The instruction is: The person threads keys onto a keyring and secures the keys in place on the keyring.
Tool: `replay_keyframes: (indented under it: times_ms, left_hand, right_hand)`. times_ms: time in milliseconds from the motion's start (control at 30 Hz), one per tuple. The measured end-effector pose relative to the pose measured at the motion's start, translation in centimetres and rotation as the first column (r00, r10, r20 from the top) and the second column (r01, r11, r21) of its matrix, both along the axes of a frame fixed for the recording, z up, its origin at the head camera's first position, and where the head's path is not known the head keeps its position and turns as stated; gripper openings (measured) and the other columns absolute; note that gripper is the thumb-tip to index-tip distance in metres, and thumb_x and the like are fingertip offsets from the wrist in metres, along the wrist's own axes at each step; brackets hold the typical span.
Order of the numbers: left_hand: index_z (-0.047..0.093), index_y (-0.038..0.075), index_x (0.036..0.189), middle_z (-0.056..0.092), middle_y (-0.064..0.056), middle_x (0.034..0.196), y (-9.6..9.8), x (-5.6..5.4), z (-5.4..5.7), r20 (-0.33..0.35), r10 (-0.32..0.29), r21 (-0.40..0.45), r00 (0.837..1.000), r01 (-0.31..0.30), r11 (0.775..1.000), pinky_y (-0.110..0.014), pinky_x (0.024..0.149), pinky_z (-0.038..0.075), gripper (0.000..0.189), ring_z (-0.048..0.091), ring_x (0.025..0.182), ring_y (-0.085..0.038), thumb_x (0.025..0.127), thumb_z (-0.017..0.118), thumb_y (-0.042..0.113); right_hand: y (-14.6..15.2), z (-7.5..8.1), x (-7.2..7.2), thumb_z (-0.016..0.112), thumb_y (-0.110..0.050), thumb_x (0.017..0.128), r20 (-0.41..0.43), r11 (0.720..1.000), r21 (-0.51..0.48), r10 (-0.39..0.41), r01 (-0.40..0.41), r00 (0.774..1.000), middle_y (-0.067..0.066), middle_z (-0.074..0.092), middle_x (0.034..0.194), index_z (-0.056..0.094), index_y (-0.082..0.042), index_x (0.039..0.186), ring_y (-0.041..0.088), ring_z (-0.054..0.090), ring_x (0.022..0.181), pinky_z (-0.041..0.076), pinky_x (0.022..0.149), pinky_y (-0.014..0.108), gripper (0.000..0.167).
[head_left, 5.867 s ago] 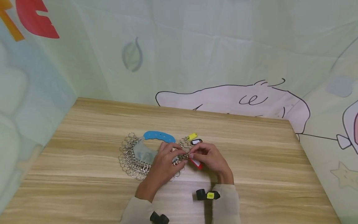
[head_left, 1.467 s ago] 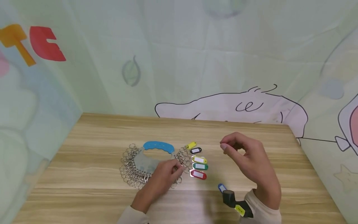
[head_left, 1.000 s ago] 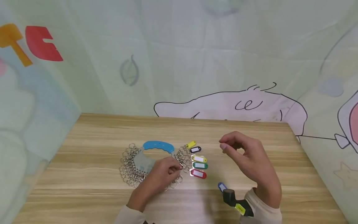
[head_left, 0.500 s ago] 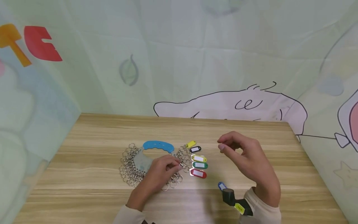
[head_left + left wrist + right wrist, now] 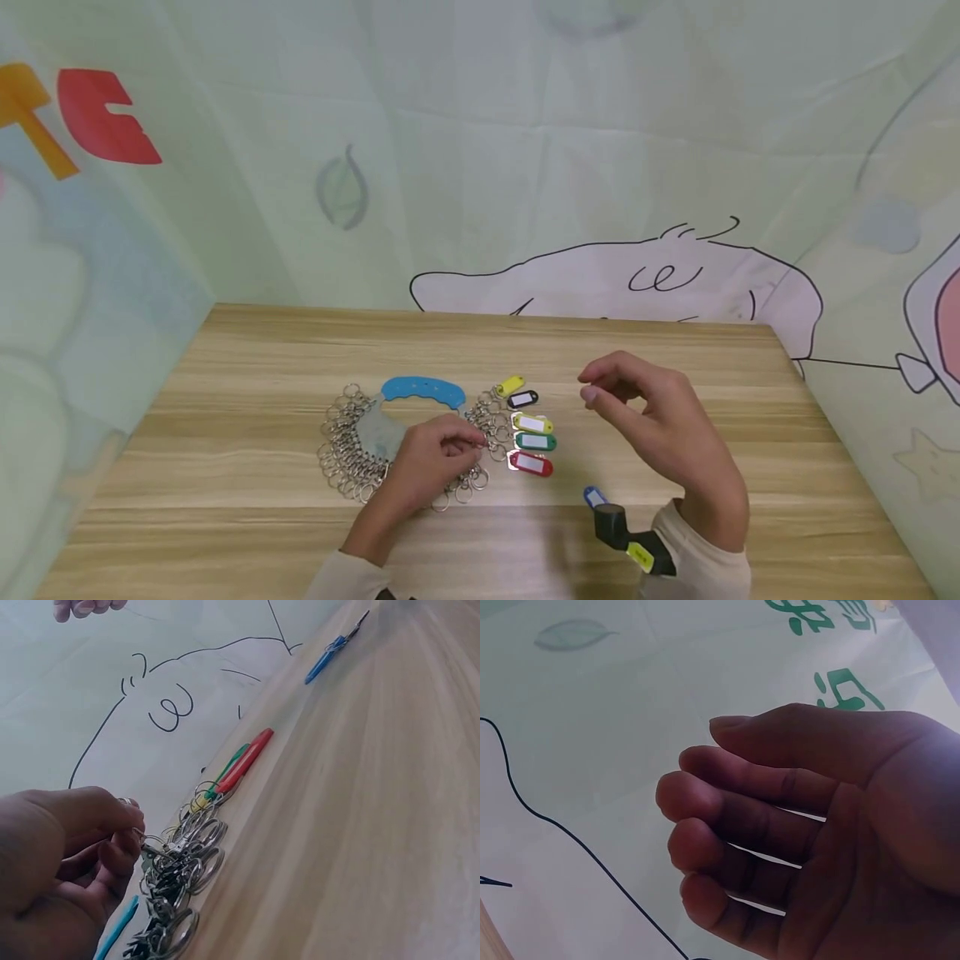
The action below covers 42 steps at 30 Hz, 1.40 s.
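A grey metal plate with a blue grip lies on the table, its curved edge hung with several metal key rings. Over its right part, my left hand pinches a small metal ring between thumb and fingers; the palm side is hidden in the head view. Coloured key tags fan out to the right: a red tag, a green tag, yellow ones and a black tag. My right hand hovers right of them, fingers loosely bent, nothing in it.
A blue key tag lies apart on the table, close by the black right wrist camera in the head view. Behind the table's far edge stands a printed cloth backdrop.
Nearly six seconds ago both hands worked together at the rings by the red tag. The right hand has since drawn away to the right; lately the left hand has shifted only slightly.
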<state>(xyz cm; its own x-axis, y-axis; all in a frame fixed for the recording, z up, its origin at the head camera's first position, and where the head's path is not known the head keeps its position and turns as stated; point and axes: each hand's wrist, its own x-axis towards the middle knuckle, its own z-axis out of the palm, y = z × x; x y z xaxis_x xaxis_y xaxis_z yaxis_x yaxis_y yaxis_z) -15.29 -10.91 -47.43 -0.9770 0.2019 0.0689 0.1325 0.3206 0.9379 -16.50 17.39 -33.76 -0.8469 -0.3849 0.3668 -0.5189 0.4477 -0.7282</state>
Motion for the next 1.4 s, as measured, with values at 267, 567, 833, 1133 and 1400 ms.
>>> replay_keyframes:
  times_ms: [267,567,833,1133,1400]
  left_hand:
    - [0.075,0.009,0.094,0.065,0.001,0.089,0.16,-0.09,-0.22,-0.022,0.022,-0.06,1.0,-0.023,0.998,-0.026,0.066,0.054,0.022,0.061,0.078,-0.017,0.082,0.073,-0.008]
    - [0.074,0.012,0.096,0.066,0.005,0.085,0.19,0.08,0.0,-0.023,0.034,-0.114,0.999,-0.037,0.993,-0.028,0.064,0.055,0.012,0.062,0.074,-0.014,0.087,0.077,0.006]
    - [0.075,0.015,0.093,0.068,0.008,0.092,0.26,-0.07,0.1,-0.084,0.071,-0.139,0.994,-0.083,0.987,-0.026,0.064,0.054,0.006,0.061,0.073,-0.011,0.089,0.078,0.013]
    - [0.076,0.015,0.101,0.061,0.011,0.086,0.38,-0.05,0.06,-0.11,0.03,-0.173,0.993,-0.049,0.984,-0.027,0.063,0.049,0.009,0.055,0.074,-0.011,0.097,0.069,0.019]
    - [0.076,0.013,0.106,0.064,0.008,0.094,0.38,0.01,0.0,-0.105,-0.013,-0.146,0.994,-0.002,0.989,-0.027,0.067,0.053,0.015,0.059,0.078,-0.012,0.092,0.073,0.008]
  right_hand:
    - [0.03,0.06,0.05,0.071,-0.007,0.095,0.01,1.0,0.017,-0.007,0.007,1.0,-0.009,0.066,0.087,0.069,-0.016,0.105,0.015,0.063,0.076,0.05,0.064,0.03,0.014]
    - [0.01,0.14,0.09,0.071,-0.007,0.094,0.021,1.0,0.025,-0.014,0.013,1.0,-0.008,0.067,0.087,0.069,-0.016,0.105,0.014,0.063,0.076,0.051,0.065,0.03,0.014]
    - [0.04,0.2,0.12,0.071,-0.008,0.095,0.035,1.0,0.025,-0.014,0.014,0.999,-0.008,0.067,0.088,0.069,-0.015,0.106,0.014,0.063,0.078,0.052,0.067,0.03,0.014]
    - [0.08,0.12,-0.02,0.071,-0.009,0.095,0.033,1.0,0.022,0.0,-0.001,0.999,-0.009,0.067,0.09,0.069,-0.014,0.107,0.014,0.064,0.078,0.053,0.069,0.031,0.013]
    - [0.23,0.05,-0.02,0.07,-0.008,0.095,0.055,1.0,0.026,0.004,-0.006,0.998,-0.008,0.067,0.09,0.068,-0.013,0.108,0.013,0.064,0.078,0.053,0.068,0.032,0.014]
